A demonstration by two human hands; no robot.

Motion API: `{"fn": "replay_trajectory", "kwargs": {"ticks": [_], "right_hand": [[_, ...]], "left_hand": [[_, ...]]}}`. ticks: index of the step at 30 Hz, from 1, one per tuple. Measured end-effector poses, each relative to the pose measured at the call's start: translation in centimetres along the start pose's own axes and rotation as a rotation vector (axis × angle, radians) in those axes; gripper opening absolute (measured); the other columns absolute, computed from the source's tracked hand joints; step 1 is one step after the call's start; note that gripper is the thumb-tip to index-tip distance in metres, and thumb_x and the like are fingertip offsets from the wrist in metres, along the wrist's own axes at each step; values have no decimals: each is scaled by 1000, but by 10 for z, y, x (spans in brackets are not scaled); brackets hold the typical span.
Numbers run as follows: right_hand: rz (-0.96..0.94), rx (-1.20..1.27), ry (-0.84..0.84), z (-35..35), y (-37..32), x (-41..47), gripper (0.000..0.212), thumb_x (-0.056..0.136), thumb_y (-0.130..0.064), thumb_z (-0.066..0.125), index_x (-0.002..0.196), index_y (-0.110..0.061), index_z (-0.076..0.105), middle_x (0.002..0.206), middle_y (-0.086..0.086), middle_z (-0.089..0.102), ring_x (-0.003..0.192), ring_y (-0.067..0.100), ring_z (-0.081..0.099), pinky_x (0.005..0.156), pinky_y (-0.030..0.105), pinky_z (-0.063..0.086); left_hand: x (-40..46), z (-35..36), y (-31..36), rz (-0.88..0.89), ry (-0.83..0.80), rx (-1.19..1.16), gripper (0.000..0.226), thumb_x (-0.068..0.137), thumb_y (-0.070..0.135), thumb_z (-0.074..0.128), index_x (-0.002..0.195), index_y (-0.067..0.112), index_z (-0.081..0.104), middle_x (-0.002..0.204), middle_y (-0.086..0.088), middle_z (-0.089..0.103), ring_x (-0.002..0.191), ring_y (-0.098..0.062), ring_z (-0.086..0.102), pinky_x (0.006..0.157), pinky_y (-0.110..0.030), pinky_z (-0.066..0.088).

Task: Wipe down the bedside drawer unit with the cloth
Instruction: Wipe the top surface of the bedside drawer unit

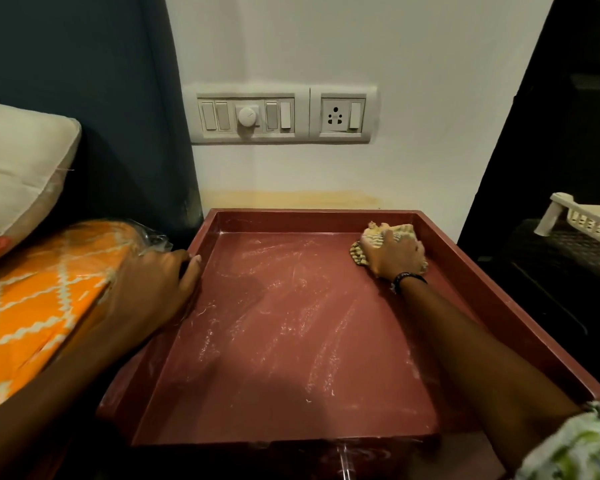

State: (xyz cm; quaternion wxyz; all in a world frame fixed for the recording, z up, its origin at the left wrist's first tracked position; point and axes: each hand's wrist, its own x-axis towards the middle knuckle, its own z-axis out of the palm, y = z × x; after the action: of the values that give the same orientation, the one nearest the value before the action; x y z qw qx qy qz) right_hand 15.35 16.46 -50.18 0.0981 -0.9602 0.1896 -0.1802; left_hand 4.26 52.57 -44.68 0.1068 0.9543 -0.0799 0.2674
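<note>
Two hands at work, well apart, one at each side of the reddish-brown bedside drawer unit (291, 341). Far left: cream pillow (18, 168) against a dark blue headboard (84, 81), and just below it an orange bedsheet (39, 299) with a white zigzag pattern, partly under clear plastic. Left hand (153, 285) resting on the left rim of the unit's sunken top, fingers curled over the edge. Middle: streaky pale smears across the recessed surface; above on the white wall, a switch panel (246, 114) with a round dial, and beside it a socket (343, 115). Right hand (394, 252) in the far right corner of the recess, fingers spread and pressing down on the striped yellow cloth (385, 233), dark band at the wrist. Far right: white plastic basket (582, 220) on dark furniture, partly out of view.
</note>
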Motion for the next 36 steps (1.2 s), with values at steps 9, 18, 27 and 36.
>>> {"fn": "replay_trajectory", "kwargs": {"ticks": [9,18,27,36], "right_hand": [[-36,73,0,2,-21,6,73,88,-63,39,140,-13,41,141,19,44,132,33,38,110,44,27],[-389,107,-76,7,-57,-12,64,88,-68,35,133,-25,49,138,6,49,130,23,42,105,42,31],[-338,88,-124,-13,13,9,64,90,-64,37,137,-21,47,145,5,44,133,23,41,104,40,37],[103,40,-49,-3,-13,2,67,90,-63,36,137,-16,45,145,21,38,136,35,32,114,45,24]], "left_hand": [[4,4,-2,-3,-27,41,43,98,39,36,98,12,69,80,-7,70,67,-15,58,85,-41,52],[4,2,2,13,-20,38,39,97,35,40,99,10,69,80,-10,69,65,-14,52,80,-42,52],[5,3,-2,5,-30,36,38,96,36,42,97,11,70,77,-8,69,65,-15,55,83,-45,52],[4,2,0,1,-37,17,40,97,38,40,101,11,70,80,-7,69,64,-12,55,80,-34,50]]}}
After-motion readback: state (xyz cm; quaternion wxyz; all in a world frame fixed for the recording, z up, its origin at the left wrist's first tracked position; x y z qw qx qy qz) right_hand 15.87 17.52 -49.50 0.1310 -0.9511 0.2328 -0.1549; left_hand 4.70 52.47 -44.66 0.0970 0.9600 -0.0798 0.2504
